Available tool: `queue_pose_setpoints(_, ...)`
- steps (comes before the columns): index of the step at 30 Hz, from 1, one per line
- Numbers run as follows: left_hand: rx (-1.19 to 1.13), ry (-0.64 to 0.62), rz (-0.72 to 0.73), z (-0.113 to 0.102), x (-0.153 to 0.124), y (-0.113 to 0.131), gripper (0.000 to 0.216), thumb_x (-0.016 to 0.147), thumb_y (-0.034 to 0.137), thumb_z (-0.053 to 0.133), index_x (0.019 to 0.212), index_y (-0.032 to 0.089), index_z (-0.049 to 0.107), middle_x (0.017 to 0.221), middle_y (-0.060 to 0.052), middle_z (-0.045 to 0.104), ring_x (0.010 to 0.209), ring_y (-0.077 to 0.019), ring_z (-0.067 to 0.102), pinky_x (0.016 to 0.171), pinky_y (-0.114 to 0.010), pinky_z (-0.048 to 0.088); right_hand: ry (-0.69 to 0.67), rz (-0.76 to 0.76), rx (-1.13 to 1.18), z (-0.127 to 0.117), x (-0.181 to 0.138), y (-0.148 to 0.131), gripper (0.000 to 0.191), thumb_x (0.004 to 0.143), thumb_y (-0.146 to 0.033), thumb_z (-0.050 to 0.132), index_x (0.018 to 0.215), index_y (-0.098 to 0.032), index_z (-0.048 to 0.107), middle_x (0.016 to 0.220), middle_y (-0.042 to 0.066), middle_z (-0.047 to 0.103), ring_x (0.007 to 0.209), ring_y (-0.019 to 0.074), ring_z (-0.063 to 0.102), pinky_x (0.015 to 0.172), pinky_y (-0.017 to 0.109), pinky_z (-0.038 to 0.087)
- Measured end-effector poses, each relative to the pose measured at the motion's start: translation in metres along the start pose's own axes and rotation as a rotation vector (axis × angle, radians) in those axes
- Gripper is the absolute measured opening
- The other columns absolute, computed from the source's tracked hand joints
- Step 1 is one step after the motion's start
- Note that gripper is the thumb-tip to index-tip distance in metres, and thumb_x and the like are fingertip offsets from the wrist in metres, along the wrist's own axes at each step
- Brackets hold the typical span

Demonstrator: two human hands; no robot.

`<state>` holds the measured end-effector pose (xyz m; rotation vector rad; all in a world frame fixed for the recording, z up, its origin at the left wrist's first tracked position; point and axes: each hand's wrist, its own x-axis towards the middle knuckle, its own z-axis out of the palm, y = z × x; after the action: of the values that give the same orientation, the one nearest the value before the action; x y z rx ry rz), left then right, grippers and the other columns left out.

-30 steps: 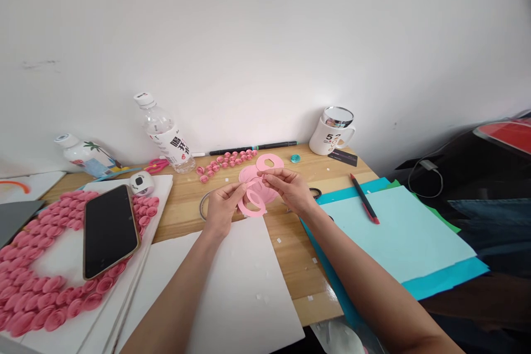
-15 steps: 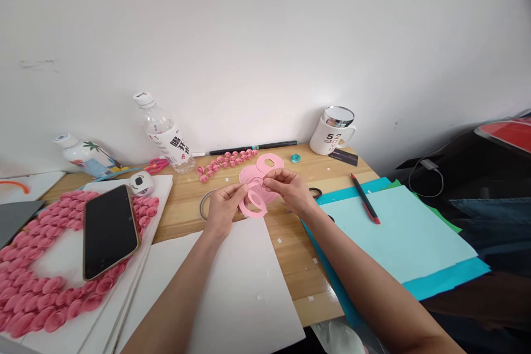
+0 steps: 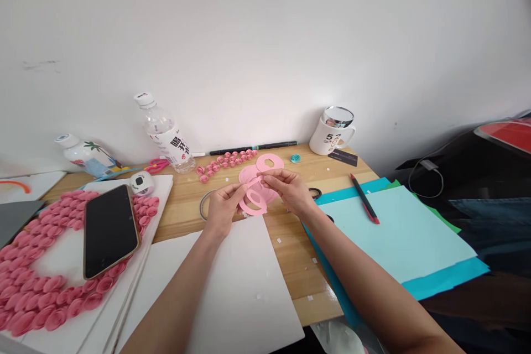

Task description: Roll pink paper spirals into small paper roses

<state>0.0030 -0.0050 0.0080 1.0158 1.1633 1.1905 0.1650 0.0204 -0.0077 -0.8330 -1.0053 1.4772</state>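
Over the middle of the desk, a pink paper strip [image 3: 253, 181] runs between my two hands. My left hand [image 3: 224, 204] pinches its left end between thumb and fingers. The other end is in the closed fingertips of my right hand [image 3: 287, 188]. Just below the strip is a pink paper ring [image 3: 254, 211]; whether it joins the strip I cannot tell. Behind my hands lie more pink rings, one of them a flat paper ring [image 3: 265, 161] with an angular hole. Part of a roll of tape [image 3: 203, 207] shows beside my left hand.
Small rolled pink paper flowers [image 3: 226, 161] lie at the back, near a water bottle [image 3: 172, 141]. At left a phone [image 3: 111, 232] rests on a flower wreath [image 3: 45, 301]. A mug [image 3: 326, 138], blue paper sheets [image 3: 394, 232] and a pen [image 3: 365, 199] are at right.
My right fingers have shifted slightly and the pink strip now shows more plainly, stretched between both hands. My left hand has hardly moved.
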Motion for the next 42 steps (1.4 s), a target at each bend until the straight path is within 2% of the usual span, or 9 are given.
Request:
queue_pose_setpoints(3,0.0,0.0,0.008,-0.0002,0.0002,-0.0002,0.025,0.062,0.037,0.07,0.067,0.012,0.067,0.048,0.002,0.05,0.041,-0.005,0.039,0.037,-0.017,0.032,0.002,0.003,-0.001,0.0001,-0.0003,-0.0008,0.02,0.061,-0.031,0.074,0.077,-0.02,0.069,0.089,0.004,0.069,0.072,0.0128,0.061,0.076,0.03,0.048)
queue_pose_setpoints(8,-0.009,-0.014,-0.033,0.0004,-0.0004,-0.0003,0.027,0.061,0.038,0.07,0.069,0.012,0.067,0.049,0.003,0.05,0.041,-0.005,0.039,0.038,-0.018,0.034,0.006,-0.03,-0.045,-0.0003,-0.0003,-0.0003,0.02,0.058,-0.031,0.076,0.072,-0.019,0.066,0.07,0.001,0.066,0.063,0.0112,0.058,0.066,0.028,0.048)
queue_pose_setpoints(13,-0.033,-0.039,-0.064,0.0019,-0.0018,0.0024,0.027,0.06,0.039,0.071,0.069,0.013,0.068,0.046,0.004,0.049,0.039,-0.0041,0.036,0.037,-0.018,0.03,0.023,-0.048,-0.094,0.0001,0.001,0.002,0.018,0.056,-0.031,0.076,0.066,-0.02,0.066,0.064,0.0,0.064,0.059,0.0118,0.056,0.062,0.028,0.048)
queue_pose_setpoints(15,-0.034,-0.039,-0.067,0.0014,-0.0012,0.0027,0.026,0.061,0.039,0.07,0.068,0.014,0.068,0.047,0.004,0.05,0.039,-0.0046,0.037,0.038,-0.018,0.032,0.029,-0.042,-0.094,0.0003,0.0016,0.0028,0.017,0.058,-0.032,0.076,0.069,-0.02,0.068,0.067,0.001,0.065,0.062,0.0124,0.057,0.066,0.03,0.049)
queue_pose_setpoints(20,-0.034,0.0,-0.029,-0.0018,0.002,0.0006,0.024,0.062,0.037,0.07,0.068,0.014,0.068,0.049,0.003,0.051,0.042,-0.0048,0.038,0.038,-0.017,0.031,-0.029,-0.011,-0.09,0.0007,0.0019,0.0036,0.021,0.066,-0.034,0.069,0.083,-0.021,0.07,0.088,0.005,0.068,0.074,0.0144,0.059,0.078,0.033,0.048)
queue_pose_setpoints(26,-0.028,-0.002,-0.037,-0.001,0.001,0.0017,0.024,0.062,0.036,0.07,0.071,0.014,0.07,0.048,0.003,0.051,0.042,-0.0051,0.039,0.038,-0.018,0.032,0.0,-0.016,-0.058,-0.001,0.0028,0.0049,0.017,0.061,-0.029,0.075,0.073,-0.019,0.069,0.069,0.001,0.066,0.063,0.0117,0.058,0.066,0.028,0.048)
queue_pose_setpoints(33,0.004,0.017,-0.093,-0.0002,-0.0011,0.0027,0.029,0.06,0.04,0.071,0.07,0.013,0.069,0.049,0.002,0.053,0.043,-0.0063,0.043,0.041,-0.019,0.036,0.012,-0.042,-0.05,-0.0003,0.0038,0.0056,0.015,0.058,-0.026,0.076,0.066,-0.019,0.066,0.062,-0.002,0.063,0.057,0.0093,0.055,0.06,0.024,0.045)
queue_pose_setpoints(39,-0.013,0.048,-0.09,-0.0014,0.002,-0.0005,0.03,0.059,0.04,0.071,0.072,0.013,0.069,0.049,0.003,0.052,0.042,-0.0051,0.04,0.039,-0.017,0.033,-0.01,0.026,-0.018,-0.0003,0.0044,0.004,0.019,0.065,-0.031,0.072,0.079,-0.019,0.07,0.075,0.003,0.067,0.068,0.0115,0.059,0.072,0.028,0.048)
queue_pose_setpoints(42,-0.022,0.057,-0.075,-0.0015,0.0025,-0.0004,0.029,0.059,0.04,0.072,0.07,0.012,0.069,0.048,0.003,0.05,0.041,-0.0042,0.038,0.038,-0.017,0.03,-0.016,0.033,-0.017,-0.001,0.004,0.0041,0.02,0.063,-0.03,0.073,0.079,-0.019,0.069,0.073,0.002,0.068,0.067,0.0118,0.06,0.072,0.028,0.048)
